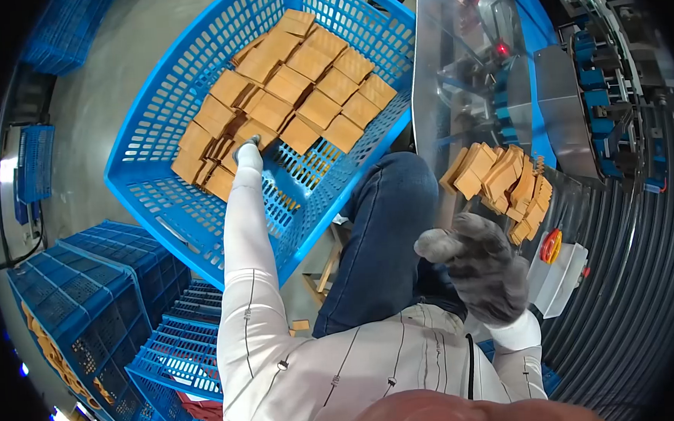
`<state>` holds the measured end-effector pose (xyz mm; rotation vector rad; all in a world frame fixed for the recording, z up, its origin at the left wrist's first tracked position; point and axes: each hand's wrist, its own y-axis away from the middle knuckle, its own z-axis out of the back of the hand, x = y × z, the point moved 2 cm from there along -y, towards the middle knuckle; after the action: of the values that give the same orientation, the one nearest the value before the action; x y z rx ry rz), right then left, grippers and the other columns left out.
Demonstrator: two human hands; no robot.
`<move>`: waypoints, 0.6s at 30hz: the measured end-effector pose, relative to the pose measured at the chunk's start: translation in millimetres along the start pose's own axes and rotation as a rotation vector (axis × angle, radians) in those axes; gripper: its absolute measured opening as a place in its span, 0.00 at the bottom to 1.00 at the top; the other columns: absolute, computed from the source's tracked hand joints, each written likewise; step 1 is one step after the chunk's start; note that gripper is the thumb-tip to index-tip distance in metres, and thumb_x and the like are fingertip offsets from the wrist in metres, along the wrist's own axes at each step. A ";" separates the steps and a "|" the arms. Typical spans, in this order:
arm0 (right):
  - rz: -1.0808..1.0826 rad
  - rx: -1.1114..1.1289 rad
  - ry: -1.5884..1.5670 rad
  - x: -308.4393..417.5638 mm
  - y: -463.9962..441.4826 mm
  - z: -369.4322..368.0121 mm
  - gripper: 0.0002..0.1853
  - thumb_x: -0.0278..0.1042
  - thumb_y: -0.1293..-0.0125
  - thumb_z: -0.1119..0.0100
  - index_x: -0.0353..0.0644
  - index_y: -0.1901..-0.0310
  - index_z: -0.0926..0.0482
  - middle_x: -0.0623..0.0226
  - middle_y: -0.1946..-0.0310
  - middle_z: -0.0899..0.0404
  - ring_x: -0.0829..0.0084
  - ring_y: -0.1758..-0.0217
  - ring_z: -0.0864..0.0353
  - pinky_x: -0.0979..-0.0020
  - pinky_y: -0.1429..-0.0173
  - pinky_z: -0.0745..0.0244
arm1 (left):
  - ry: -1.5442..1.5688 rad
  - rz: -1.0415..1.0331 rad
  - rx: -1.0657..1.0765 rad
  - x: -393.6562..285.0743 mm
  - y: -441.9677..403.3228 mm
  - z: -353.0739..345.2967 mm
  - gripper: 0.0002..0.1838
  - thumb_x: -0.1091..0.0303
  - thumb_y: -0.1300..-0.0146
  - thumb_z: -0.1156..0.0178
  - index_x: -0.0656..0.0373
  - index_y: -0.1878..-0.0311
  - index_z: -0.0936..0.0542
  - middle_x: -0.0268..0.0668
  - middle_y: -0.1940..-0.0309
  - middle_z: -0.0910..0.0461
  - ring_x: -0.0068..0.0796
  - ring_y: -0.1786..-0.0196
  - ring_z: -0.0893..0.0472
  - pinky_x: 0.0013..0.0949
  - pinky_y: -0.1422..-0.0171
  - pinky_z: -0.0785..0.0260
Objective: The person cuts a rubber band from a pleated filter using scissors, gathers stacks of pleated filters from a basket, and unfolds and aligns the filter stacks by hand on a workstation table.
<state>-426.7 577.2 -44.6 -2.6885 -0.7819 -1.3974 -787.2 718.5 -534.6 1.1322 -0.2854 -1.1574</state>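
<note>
Your left hand point(248, 148) reached into the blue basket point(161, 197) at the upper left of the frame, its gloved fingertips against the tan stacks point(288, 83) near their lower edge; you could not tell from this angle whether it had a grip on any piece. Your right hand point(483, 267), in a thick grey glove right of centre, had its thumb apart from loosely bent fingers and no piece visible in it. Just above it, a bunch of tan pieces point(469, 177) lay on the metal desk point(439, 91), fanned and uneven.

Trouble seemed likeliest at the left hand: the stacks there were ragged and leaned beside a bare patch of the basket's floor, so a hurried pull might have tipped neighbours into the gap. Thick glove fingertips could also have caught one piece too many. On the desk, a careless sweep of the right hand might have scattered the uneven bunch. Your knee point(395, 188) came close to the basket's side, where a jolt could have shaken the rows. The red-and-yellow button point(550, 249), near the right hand, risked an accidental knock from a wide swing.
</note>
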 end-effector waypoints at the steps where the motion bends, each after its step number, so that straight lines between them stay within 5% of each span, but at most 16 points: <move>1: -0.001 -0.008 0.059 -7.1 -2.0 13.9 0.33 0.56 0.35 0.51 0.37 0.38 0.37 0.49 0.45 0.30 0.61 0.40 0.31 0.58 0.36 0.38 | -0.069 -0.038 0.024 -0.6 7.2 7.1 0.38 0.50 0.54 0.30 0.60 0.43 0.31 0.40 0.45 0.26 0.30 0.47 0.27 0.31 0.43 0.36; 2: -0.018 -0.043 0.120 -13.5 -1.7 24.7 0.31 0.53 0.34 0.51 0.38 0.39 0.37 0.51 0.46 0.30 0.63 0.41 0.30 0.60 0.37 0.37 | 0.051 -0.129 -0.035 3.8 9.6 7.7 0.38 0.51 0.55 0.30 0.58 0.43 0.31 0.40 0.43 0.27 0.28 0.46 0.28 0.30 0.43 0.36; 4: -0.040 -0.109 0.237 -23.5 -1.6 40.4 0.26 0.48 0.32 0.52 0.39 0.39 0.36 0.55 0.46 0.29 0.66 0.44 0.27 0.64 0.38 0.34 | 0.950 -0.067 0.176 -0.3 19.0 18.3 0.28 0.65 0.51 0.33 0.54 0.45 0.30 0.39 0.48 0.25 0.31 0.50 0.26 0.32 0.47 0.33; 6: -0.104 -0.134 0.179 -26.5 -0.8 43.1 0.24 0.44 0.31 0.54 0.38 0.40 0.36 0.57 0.48 0.28 0.68 0.47 0.25 0.66 0.41 0.31 | 0.274 -0.722 -0.021 -2.2 36.9 36.2 0.25 0.83 0.49 0.39 0.53 0.47 0.31 0.38 0.56 0.23 0.31 0.57 0.23 0.33 0.52 0.29; 7: -0.137 -0.155 0.152 -27.7 2.1 44.4 0.22 0.42 0.30 0.55 0.38 0.40 0.35 0.58 0.49 0.27 0.69 0.48 0.25 0.67 0.43 0.30 | 0.532 -0.747 0.196 -8.1 88.4 53.0 0.26 0.86 0.55 0.36 0.60 0.50 0.29 0.36 0.55 0.23 0.30 0.56 0.23 0.30 0.53 0.29; 11: -0.365 -0.141 -0.066 -32.0 -3.5 49.2 0.30 0.54 0.29 0.62 0.33 0.39 0.39 0.52 0.48 0.28 0.60 0.48 0.24 0.58 0.46 0.27 | 0.565 -1.151 0.678 -7.1 308.8 104.5 0.25 0.87 0.53 0.37 0.56 0.51 0.27 0.34 0.55 0.25 0.30 0.51 0.25 0.34 0.46 0.29; 12: -0.363 -0.096 -0.238 -36.9 -4.1 58.5 0.33 0.57 0.30 0.64 0.33 0.38 0.41 0.50 0.47 0.29 0.57 0.48 0.24 0.54 0.45 0.28 | 0.618 -1.003 0.906 -0.3 366.4 114.6 0.23 0.86 0.53 0.39 0.55 0.53 0.27 0.35 0.52 0.27 0.31 0.48 0.26 0.34 0.43 0.31; 14: -0.412 -0.062 -0.441 -26.7 -0.2 58.2 0.41 0.66 0.35 0.66 0.30 0.39 0.41 0.49 0.46 0.30 0.53 0.46 0.26 0.45 0.47 0.30 | 0.542 -1.045 1.132 39.4 428.6 112.2 0.19 0.83 0.49 0.41 0.54 0.54 0.26 0.37 0.47 0.30 0.34 0.44 0.29 0.36 0.40 0.33; 15: -0.346 0.103 -0.495 -24.6 6.0 66.1 0.37 0.60 0.33 0.58 0.30 0.39 0.41 0.50 0.46 0.30 0.54 0.45 0.27 0.48 0.45 0.30 | 0.342 -1.566 1.084 51.2 451.2 106.7 0.15 0.76 0.45 0.42 0.55 0.54 0.26 0.39 0.44 0.32 0.36 0.42 0.30 0.37 0.39 0.34; 16: -0.209 0.016 -0.245 -5.7 26.4 54.7 0.34 0.54 0.34 0.54 0.31 0.39 0.40 0.52 0.46 0.29 0.57 0.44 0.27 0.52 0.43 0.30 | 0.266 -2.061 0.955 65.6 473.5 102.6 0.12 0.70 0.41 0.42 0.56 0.53 0.25 0.41 0.41 0.33 0.39 0.40 0.31 0.38 0.38 0.35; 17: -0.080 -0.078 -0.003 11.1 49.3 43.8 0.31 0.49 0.34 0.50 0.31 0.39 0.39 0.54 0.47 0.29 0.59 0.43 0.27 0.56 0.42 0.30 | 0.025 -2.302 0.940 67.7 487.2 103.2 0.23 0.60 0.41 0.40 0.54 0.44 0.29 0.42 0.35 0.40 0.39 0.36 0.35 0.39 0.34 0.40; 18: -0.033 -0.035 -0.069 3.8 56.9 61.9 0.28 0.38 0.38 0.45 0.32 0.40 0.37 0.59 0.48 0.27 0.65 0.44 0.27 0.66 0.41 0.31 | 0.032 -2.103 1.070 79.5 500.3 102.5 0.28 0.60 0.43 0.39 0.54 0.39 0.34 0.43 0.34 0.42 0.39 0.35 0.37 0.40 0.32 0.43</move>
<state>-352.8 543.4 -66.8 -2.7766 -0.8182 -1.3440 -536.5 575.1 -106.0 2.4851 0.6725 -2.9443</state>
